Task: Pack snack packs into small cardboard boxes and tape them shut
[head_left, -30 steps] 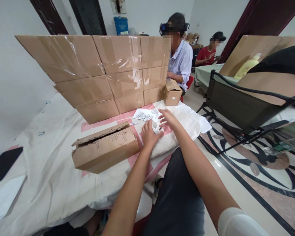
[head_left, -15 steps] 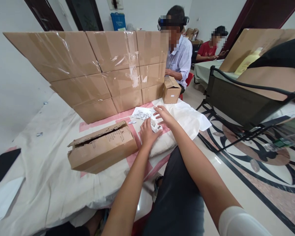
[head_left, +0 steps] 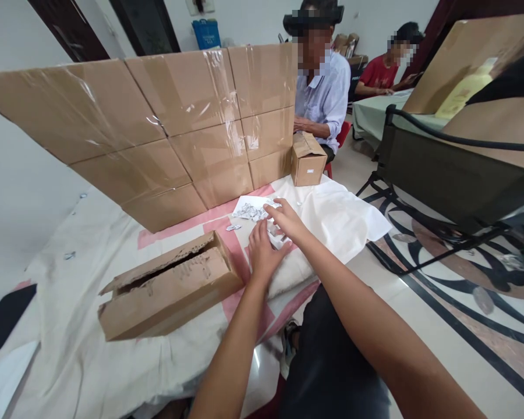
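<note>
My left hand point(head_left: 264, 253) rests on the cloth-covered surface, fingers and thumb curved round a small white object point(head_left: 276, 235). That object is partly hidden, and I cannot tell its kind. Just above and to the right is my right hand point(head_left: 288, 221), its fingers apart and stretched over the white object toward a heap of small silvery-and-white pieces point(head_left: 250, 212). I see nothing held in the right hand. The heap lies on a white sheet point(head_left: 241, 201). One loose piece point(head_left: 233, 227) lies left of my left fingertips.
An open-topped cardboard box point(head_left: 170, 291) stands left of my hands. A taped cardboard wall point(head_left: 170, 134) rises behind, with a small carton point(head_left: 308, 160) at its right end. Beyond it sits a person point(head_left: 327, 99). A dark folding chair point(head_left: 454, 169) stands at right.
The camera view has shifted, so the boxes appear larger and lower. My right hand has moved slightly left and down, closer to my left hand. The left hand still curves round the white object.
</note>
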Motion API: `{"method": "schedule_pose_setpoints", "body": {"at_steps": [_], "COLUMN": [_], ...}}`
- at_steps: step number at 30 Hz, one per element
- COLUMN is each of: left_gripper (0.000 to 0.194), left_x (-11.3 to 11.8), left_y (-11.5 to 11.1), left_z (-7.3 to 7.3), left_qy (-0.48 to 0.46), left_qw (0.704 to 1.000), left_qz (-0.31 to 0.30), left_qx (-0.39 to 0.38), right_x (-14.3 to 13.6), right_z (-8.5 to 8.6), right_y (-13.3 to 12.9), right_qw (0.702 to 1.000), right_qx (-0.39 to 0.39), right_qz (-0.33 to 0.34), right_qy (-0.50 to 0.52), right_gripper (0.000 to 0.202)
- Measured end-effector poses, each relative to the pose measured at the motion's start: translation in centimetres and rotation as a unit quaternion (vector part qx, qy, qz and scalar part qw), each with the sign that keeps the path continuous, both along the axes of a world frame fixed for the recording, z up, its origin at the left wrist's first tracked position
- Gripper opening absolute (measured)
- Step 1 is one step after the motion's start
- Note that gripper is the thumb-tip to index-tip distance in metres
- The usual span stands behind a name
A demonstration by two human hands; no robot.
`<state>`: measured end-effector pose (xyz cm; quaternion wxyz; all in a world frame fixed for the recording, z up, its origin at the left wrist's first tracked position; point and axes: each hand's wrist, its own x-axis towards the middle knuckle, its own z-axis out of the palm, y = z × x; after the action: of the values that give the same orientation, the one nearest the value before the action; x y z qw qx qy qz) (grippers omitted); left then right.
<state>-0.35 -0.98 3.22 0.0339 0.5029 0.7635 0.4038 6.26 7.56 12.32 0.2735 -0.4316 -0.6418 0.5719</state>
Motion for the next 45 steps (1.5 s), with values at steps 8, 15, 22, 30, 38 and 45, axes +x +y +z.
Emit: {"method": "schedule_pose_setpoints", "body": {"at_steps": [8, 15, 22, 30, 38, 45], "left_gripper": [0.057, 0.012, 0.015, 0.016, 0.024, 0.029], "left_x": [0.4, 0.5, 0.5, 0.2, 0.3, 0.0], "left_y": [-0.6, -0.5, -0.7, -0.9, -0.6, 0.0], "left_z": [0.6, 1.6, 2.0, 6.2, 10.8, 11.3], "left_qy": [0.024, 0.094, 0.115, 0.164, 0.221, 0.2], "left_qw": [0.999, 0.991, 0.991, 0.982, 0.946, 0.943], "left_qz": [0.019, 0.071, 0.065, 0.017, 0.011, 0.012], "left_qx": [0.034, 0.056, 0.034, -0.092, -0.237, -0.266], "right_x": [-0.2, 0.8, 1.9, 0.5, -0.7, -1.2], "right_z": [-1.0, -0.5, -0.2, -0.1, -1.8, -5.0], "right_y": [1.2, 1.8, 2.3, 2.7, 2.8, 3.5], "right_qw": [1.0, 0.997, 0.989, 0.956, 0.971, 0.935], "right_qx": [-0.001, -0.058, -0.054, -0.141, -0.065, -0.134], "right_qz": [-0.013, -0.013, -0.041, 0.038, 0.051, 0.159], "right_qy": [0.005, 0.046, 0.128, 0.256, 0.223, 0.286], "right_gripper": [0.075, 0.074, 0.067, 0.072, 0.079, 0.079]}}
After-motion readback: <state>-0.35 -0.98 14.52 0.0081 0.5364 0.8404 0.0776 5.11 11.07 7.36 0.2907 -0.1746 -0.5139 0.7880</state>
